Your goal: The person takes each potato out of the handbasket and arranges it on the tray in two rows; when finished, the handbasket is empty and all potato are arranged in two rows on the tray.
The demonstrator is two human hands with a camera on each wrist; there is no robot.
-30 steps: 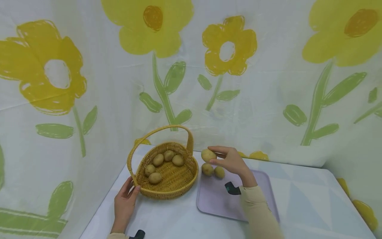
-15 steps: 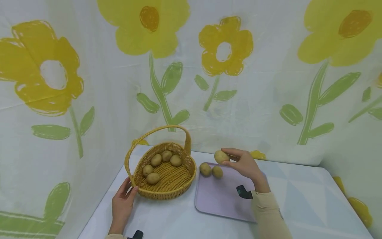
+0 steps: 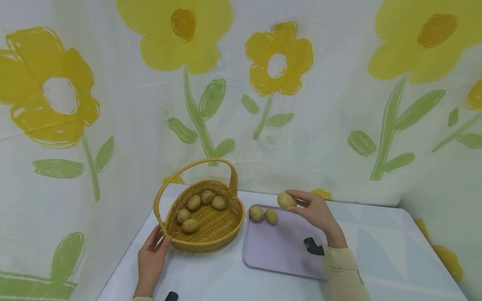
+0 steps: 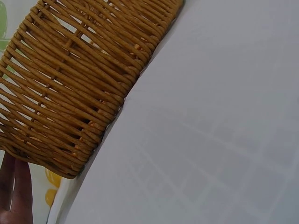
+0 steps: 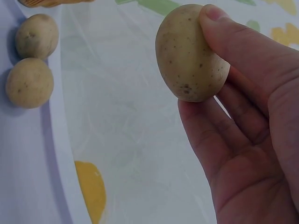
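Note:
My right hand (image 3: pixel 314 211) pinches a potato (image 3: pixel 286 201) between thumb and fingers, above the far part of the lilac tray (image 3: pixel 278 255). In the right wrist view the held potato (image 5: pixel 187 53) shows small dark specks. Two other potatoes lie side by side at the tray's far left corner, one of them the left potato (image 3: pixel 256 213). My left hand (image 3: pixel 151 257) grips the wicker basket (image 3: pixel 211 246) at its near left rim, by the foot of the handle. Several potatoes, such as the front one (image 3: pixel 190 225), rest inside the basket. The left wrist view shows the basket's woven side (image 4: pixel 79 70) and fingertips under it.
Basket and tray stand side by side on a pale patterned table (image 3: pixel 203 276). The basket's tall arched handle (image 3: pixel 188 165) rises over its left and back. A flower-printed curtain (image 3: pixel 301 125) hangs behind the table and along both sides.
My right hand has carried the potato rightward, away from the basket side, and a little lower over the tray. The left hand still holds the basket; the whole view has shifted slightly.

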